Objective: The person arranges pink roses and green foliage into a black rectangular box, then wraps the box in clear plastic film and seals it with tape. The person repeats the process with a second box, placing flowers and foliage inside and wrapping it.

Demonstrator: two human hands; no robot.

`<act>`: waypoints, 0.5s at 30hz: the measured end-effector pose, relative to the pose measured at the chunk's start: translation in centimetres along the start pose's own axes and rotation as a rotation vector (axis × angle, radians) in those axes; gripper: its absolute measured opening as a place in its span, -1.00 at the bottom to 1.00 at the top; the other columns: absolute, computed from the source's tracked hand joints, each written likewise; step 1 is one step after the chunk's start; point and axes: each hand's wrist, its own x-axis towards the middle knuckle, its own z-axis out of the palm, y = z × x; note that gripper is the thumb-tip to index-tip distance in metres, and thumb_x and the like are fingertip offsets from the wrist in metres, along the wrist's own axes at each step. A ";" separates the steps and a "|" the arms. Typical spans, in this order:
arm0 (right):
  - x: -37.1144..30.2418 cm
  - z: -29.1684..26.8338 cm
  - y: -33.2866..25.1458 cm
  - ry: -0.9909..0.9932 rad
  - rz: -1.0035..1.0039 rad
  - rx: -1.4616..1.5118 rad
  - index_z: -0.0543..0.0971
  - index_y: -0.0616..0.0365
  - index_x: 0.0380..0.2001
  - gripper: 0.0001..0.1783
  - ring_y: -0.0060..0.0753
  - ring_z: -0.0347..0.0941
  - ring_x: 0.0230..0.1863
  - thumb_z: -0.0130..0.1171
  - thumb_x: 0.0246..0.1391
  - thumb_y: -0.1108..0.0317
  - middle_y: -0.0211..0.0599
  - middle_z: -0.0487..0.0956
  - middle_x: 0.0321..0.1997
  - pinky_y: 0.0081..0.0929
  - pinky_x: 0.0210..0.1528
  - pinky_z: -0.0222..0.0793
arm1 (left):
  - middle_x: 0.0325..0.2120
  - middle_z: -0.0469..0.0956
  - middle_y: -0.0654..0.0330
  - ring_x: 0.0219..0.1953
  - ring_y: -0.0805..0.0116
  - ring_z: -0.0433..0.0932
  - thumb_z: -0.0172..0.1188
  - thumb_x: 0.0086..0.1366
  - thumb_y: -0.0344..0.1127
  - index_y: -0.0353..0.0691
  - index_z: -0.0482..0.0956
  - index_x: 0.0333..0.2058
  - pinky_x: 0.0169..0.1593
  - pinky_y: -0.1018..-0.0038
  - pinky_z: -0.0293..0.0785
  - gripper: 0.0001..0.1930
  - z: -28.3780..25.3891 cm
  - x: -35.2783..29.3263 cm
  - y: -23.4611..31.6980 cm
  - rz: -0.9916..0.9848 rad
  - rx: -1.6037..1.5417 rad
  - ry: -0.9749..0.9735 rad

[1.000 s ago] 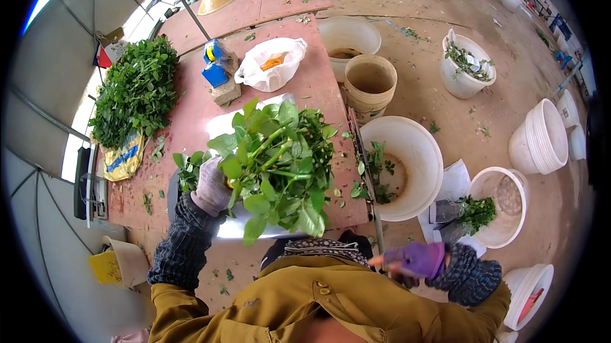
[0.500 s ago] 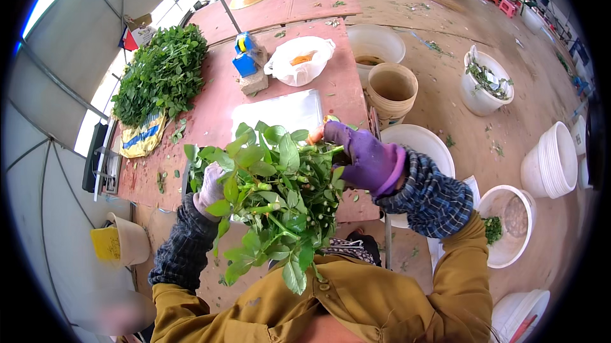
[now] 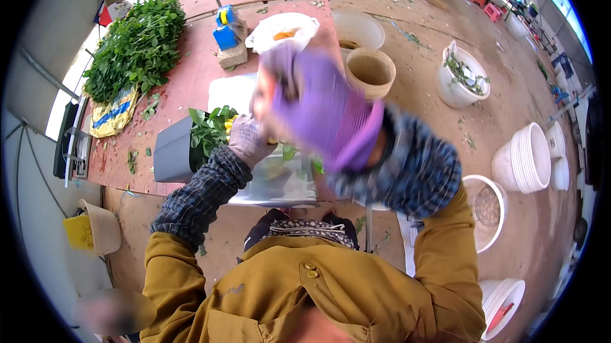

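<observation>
My left hand, in a pale knitted glove, is curled beside leafy green stems at the mouth of a grey container. Bits of yellow show at its fingers; what they grip is hidden. My right hand, in a purple glove, is raised over the table and smeared by motion, so its fingers cannot be read. A few leaves peek out below it. Clear plastic sheets lie at the table's near edge, with a pale sheet farther back.
A big leafy heap lies at the table's left. A blue tape dispenser sits on a block near a white bag-lined bowl. Buckets stand on the right, including a beige one and a white stack.
The leafy bunch held up between my hands is no longer raised before me. My left hand has moved right and up beside the grey container; my right hand has swung left and up.
</observation>
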 end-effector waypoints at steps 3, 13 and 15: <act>3.3 -10.0 3.4 0.131 0.390 0.213 0.46 0.19 -0.33 -0.81 -0.54 0.47 -0.38 0.21 -0.06 0.46 -0.37 0.47 -0.47 -0.60 -0.31 0.40 | -0.43 0.47 0.13 -0.34 0.15 0.51 0.32 -0.19 -0.04 -0.16 0.48 -0.34 -0.16 0.28 0.37 -0.56 -2.7 0.3 3.8 0.100 -0.007 -0.044; -8.3 10.0 13.5 0.330 0.008 -0.640 0.49 0.17 -0.39 -0.80 -0.02 0.46 -0.35 0.16 -0.19 0.43 -0.09 0.47 -0.37 -0.17 -0.35 0.38 | -0.36 0.56 0.10 -0.26 0.12 0.55 0.39 -0.19 -0.03 -0.10 0.48 -0.18 -0.19 0.24 0.44 -0.44 -3.7 4.8 1.0 -0.220 -0.092 0.068; -7.2 11.7 8.8 0.236 -0.103 -0.559 0.44 0.14 -0.47 -0.79 -0.05 0.44 -0.44 0.21 -0.28 0.43 -0.17 0.45 -0.40 -0.22 -0.36 0.39 | -0.33 0.57 0.12 -0.24 0.14 0.56 0.37 -0.15 0.00 -0.08 0.47 -0.15 -0.17 0.25 0.44 -0.44 -1.8 5.6 1.1 -0.304 0.042 -0.090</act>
